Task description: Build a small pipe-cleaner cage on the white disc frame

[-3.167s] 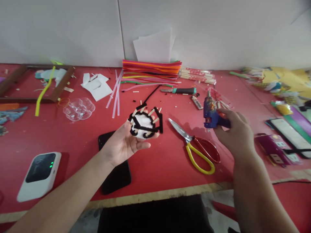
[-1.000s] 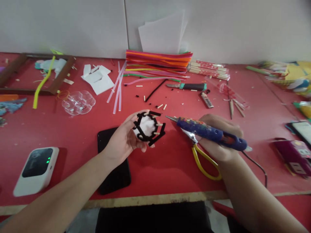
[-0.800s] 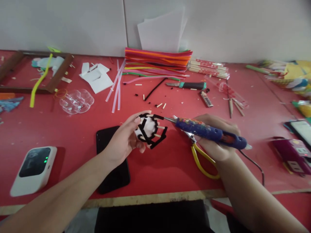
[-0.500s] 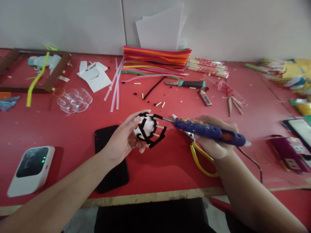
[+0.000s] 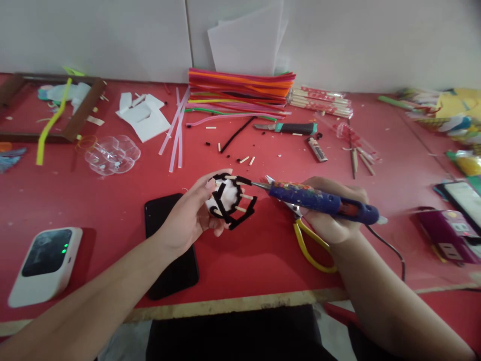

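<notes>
Glue gun [image 5: 306, 196] in our right hand [image 5: 332, 231], we grip its blue, paint-flecked body with the fingers wrapped round it, and its metal nozzle points across toward our left. Our left hand [image 5: 186, 215] grasps a small round piece [image 5: 230, 194], white in the middle and edged in black, between the thumb and the fingers that curl beneath it. Short pale sticks jut from that edge, and black strips [image 5: 245, 218] join their outer ends. We have the piece above the red surface [image 5: 244, 271], near the middle of our view, and the nozzle's tip is at the end of its upper black strip; whether the two truly touch, we cannot tell. Under our right hand lies a pair of scissors [image 5: 308, 248], its yellow handle showing and its blade partly covered by the gun. A black phone [image 5: 175, 276] lies flat under our left wrist, and a white device [image 5: 45, 260] with two green lights sits farther to our left. Beyond our hands we see pale and black scraps scattered about a thin black stem [image 5: 237, 135], with a cutter knife [image 5: 296, 129] beside them. Behind these is a bundle of coloured stems [image 5: 240, 90], mostly red and orange. To its left we have translucent pink sticks [image 5: 176, 145] and a clear flower-shaped palette [image 5: 112, 155].
</notes>
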`<state>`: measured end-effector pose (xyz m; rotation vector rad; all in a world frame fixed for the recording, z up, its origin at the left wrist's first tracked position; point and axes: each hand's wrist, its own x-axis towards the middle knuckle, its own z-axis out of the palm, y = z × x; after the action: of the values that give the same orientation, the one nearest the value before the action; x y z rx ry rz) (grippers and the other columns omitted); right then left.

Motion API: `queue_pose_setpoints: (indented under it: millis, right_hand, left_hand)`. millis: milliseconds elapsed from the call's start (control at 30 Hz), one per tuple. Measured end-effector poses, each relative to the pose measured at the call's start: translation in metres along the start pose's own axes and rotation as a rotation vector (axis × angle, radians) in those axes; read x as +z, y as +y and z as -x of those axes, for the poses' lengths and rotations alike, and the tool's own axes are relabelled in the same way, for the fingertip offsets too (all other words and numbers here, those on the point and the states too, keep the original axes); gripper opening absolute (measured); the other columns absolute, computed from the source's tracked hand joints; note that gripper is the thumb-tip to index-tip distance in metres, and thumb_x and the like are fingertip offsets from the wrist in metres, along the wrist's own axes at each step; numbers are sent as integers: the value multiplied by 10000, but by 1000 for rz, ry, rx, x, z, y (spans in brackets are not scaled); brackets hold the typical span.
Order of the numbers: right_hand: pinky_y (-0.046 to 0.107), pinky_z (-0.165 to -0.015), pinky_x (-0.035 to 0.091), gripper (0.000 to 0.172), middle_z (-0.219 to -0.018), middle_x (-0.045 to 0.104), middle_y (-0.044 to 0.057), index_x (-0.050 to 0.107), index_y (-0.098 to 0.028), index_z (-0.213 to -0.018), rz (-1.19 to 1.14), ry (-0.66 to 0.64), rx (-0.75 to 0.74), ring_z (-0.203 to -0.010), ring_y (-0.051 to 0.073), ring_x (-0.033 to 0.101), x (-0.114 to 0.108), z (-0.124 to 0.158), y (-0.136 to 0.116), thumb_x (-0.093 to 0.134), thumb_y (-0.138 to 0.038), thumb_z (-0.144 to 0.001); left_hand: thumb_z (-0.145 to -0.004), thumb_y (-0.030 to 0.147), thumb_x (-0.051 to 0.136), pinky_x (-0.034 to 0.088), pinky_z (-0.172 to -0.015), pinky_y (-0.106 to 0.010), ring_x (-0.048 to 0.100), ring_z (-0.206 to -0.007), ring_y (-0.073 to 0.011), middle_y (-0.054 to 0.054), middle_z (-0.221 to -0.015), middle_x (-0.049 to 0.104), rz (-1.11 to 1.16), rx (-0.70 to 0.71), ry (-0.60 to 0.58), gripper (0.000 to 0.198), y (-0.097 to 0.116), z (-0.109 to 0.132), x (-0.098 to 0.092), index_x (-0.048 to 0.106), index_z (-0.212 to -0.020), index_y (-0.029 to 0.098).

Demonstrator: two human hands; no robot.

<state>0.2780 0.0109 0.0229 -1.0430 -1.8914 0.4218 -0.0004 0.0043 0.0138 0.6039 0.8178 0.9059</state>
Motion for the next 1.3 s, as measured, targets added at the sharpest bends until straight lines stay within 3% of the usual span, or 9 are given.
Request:
queue_pose_setpoints:
  millis: [600, 867, 1300]
  right_hand:
    - [305, -437, 454, 36, -620, 668, -17, 696, -255, -764, -7, 9, -34, -468, 150, 595, -1, -2, 2, 685, -221, -756]
    - [323, -423, 425, 63, -598, 644, -17, 670, -276, -739, -12, 24, 3, -457, 166, 565, 1, -1, 0, 664, -214, -728]
    - [315, -430, 413, 70, -611, 637, -33, 689, -282, -814, 46, 22, -10, -456, 150, 528, -3, -6, -2, 691, -236, -761]
  left_hand:
    - [-929, 476, 715, 513, -424, -232, 639, -517, -149, -3, -750, 688, 11, -17, 38, 525, 2, 2, 3, 617, -1366, 201]
    - [-903, 505, 740, 508, -415, -221, 658, -526, -156, -1, -743, 684, -19, -3, 44, 590, 3, 1, 3, 619, -1402, 215]
    - [-934, 435, 687, 535, -435, -230, 639, -551, -142, -4, -782, 700, 63, 51, 30, 522, 8, 5, 6, 652, -1409, 222]
